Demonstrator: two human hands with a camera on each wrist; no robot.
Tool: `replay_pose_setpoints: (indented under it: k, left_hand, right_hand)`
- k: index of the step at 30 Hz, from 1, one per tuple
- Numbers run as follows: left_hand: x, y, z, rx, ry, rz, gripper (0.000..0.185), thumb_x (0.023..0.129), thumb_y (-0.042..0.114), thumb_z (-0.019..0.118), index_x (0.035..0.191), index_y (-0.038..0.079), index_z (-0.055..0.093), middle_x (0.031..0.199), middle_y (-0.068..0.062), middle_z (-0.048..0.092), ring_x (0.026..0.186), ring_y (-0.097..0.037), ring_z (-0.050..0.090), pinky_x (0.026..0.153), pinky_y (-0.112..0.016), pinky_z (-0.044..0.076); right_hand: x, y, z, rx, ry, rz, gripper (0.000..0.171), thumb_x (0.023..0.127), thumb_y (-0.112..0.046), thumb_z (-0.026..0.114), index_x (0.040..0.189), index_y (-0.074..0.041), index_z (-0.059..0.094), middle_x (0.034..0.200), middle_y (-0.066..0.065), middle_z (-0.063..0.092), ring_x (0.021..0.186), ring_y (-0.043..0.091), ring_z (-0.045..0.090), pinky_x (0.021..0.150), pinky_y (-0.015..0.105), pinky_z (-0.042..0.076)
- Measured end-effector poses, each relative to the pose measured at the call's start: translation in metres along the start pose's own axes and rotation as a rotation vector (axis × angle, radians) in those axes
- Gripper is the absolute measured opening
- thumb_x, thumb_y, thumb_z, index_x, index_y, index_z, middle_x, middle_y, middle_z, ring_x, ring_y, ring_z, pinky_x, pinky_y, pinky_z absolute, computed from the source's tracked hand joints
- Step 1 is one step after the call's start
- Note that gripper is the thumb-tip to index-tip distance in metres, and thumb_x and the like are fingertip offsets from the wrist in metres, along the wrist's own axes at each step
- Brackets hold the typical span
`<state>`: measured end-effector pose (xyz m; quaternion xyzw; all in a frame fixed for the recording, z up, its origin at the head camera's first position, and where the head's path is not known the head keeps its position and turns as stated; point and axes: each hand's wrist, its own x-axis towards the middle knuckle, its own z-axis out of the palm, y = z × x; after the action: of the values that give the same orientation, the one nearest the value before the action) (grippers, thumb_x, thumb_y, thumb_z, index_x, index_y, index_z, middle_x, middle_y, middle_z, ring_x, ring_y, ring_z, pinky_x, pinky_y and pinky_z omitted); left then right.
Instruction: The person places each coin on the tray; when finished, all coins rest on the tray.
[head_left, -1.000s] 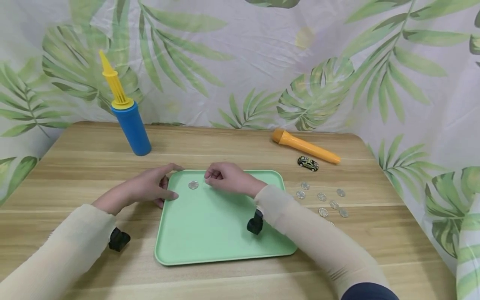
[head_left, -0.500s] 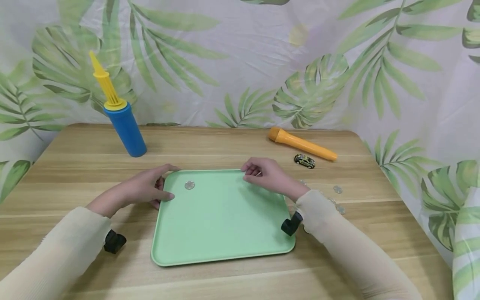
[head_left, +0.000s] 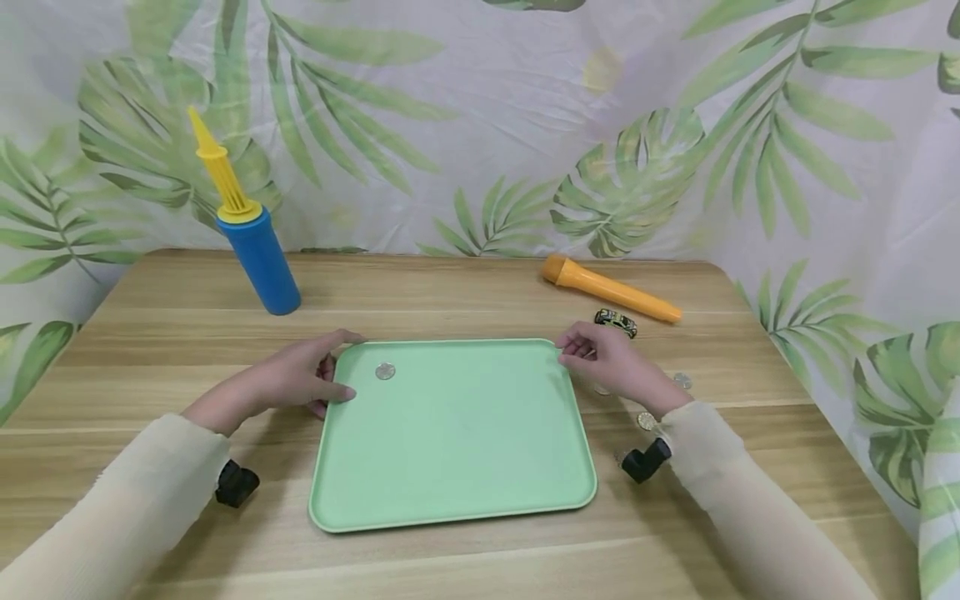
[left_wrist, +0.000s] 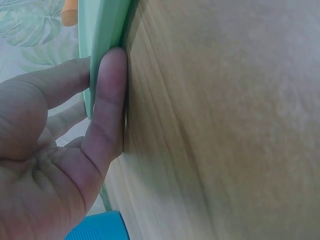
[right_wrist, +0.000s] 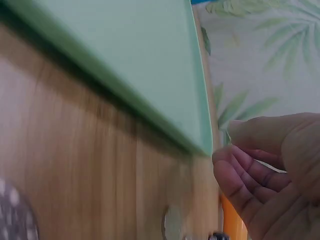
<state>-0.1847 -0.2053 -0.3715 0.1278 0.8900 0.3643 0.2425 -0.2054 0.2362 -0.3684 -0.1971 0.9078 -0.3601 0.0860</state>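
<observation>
The left hand (head_left: 288,379) gripped the far left corner of the green tray (head_left: 450,467), thumb over the rim and fingers against its edge, its grip closed on it. The right hand (head_left: 611,362) hovered just past the tray's far right corner, fingers loosely curled and empty (coins (head_left: 647,421) lay on the wooden surface (head_left: 465,292) beneath the wrist). One coin (head_left: 385,372) sat inside the tray near the left hand.

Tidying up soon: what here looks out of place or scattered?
Coins lie scattered loose on the table right of the green tray, while one coin sits on it. Nothing looks spilled or damaged.
</observation>
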Motion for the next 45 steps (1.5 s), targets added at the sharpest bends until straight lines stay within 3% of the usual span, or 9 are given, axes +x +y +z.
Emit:
replay_pose_setpoints:
  k: [6,13,25,35,45]
  left_hand:
    - [0.001,-0.003,0.001,-0.008,0.001,0.002,0.082,0.095,0.011,0.077,0.162,0.005,0.03,0.085,-0.01,0.053,0.068,-0.02,0.061,0.062,-0.031,0.063]
    - [0.002,-0.003,0.001,-0.02,0.002,0.0,0.081,0.096,0.01,0.076,0.162,0.005,0.03,0.086,-0.01,0.053,0.069,-0.02,0.061,0.061,-0.031,0.063]
    - [-0.001,-0.003,-0.001,-0.022,-0.002,-0.008,0.081,0.096,0.01,0.076,0.162,0.006,0.03,0.087,-0.011,0.053,0.069,-0.02,0.062,0.062,-0.031,0.063]
    - [-0.001,-0.001,0.0,-0.024,-0.001,-0.005,0.08,0.095,0.01,0.076,0.162,0.006,0.031,0.087,-0.011,0.053,0.07,-0.02,0.062,0.062,-0.031,0.063]
    - [0.0,0.002,0.001,-0.028,0.001,-0.01,0.079,0.095,0.009,0.076,0.161,0.007,0.032,0.086,-0.01,0.053,0.068,-0.019,0.063,0.063,-0.03,0.063]
  right_hand:
    - [-0.009,0.023,-0.016,-0.044,0.025,0.07,0.024,0.098,-0.005,0.07,0.118,0.008,0.066,0.106,0.019,0.07,0.096,0.025,0.065,0.084,0.024,0.055]
    - [-0.015,0.041,-0.03,-0.123,-0.01,0.131,0.027,0.094,-0.007,0.075,0.114,0.008,0.067,0.103,0.019,0.07,0.092,0.023,0.064,0.079,0.022,0.054]
    - [-0.019,0.042,-0.032,-0.142,-0.066,0.156,0.023,0.092,-0.007,0.077,0.109,0.006,0.068,0.099,0.017,0.07,0.09,0.021,0.064,0.078,0.021,0.054]
    - [-0.018,0.044,-0.034,-0.164,-0.097,0.201,0.021,0.095,-0.011,0.074,0.107,0.004,0.066,0.099,0.014,0.068,0.091,0.021,0.062,0.083,0.03,0.053]
    - [-0.022,0.043,-0.035,-0.173,-0.069,0.184,0.019,0.096,-0.012,0.075,0.104,-0.001,0.061,0.096,0.012,0.064,0.086,0.019,0.057,0.073,0.023,0.05]
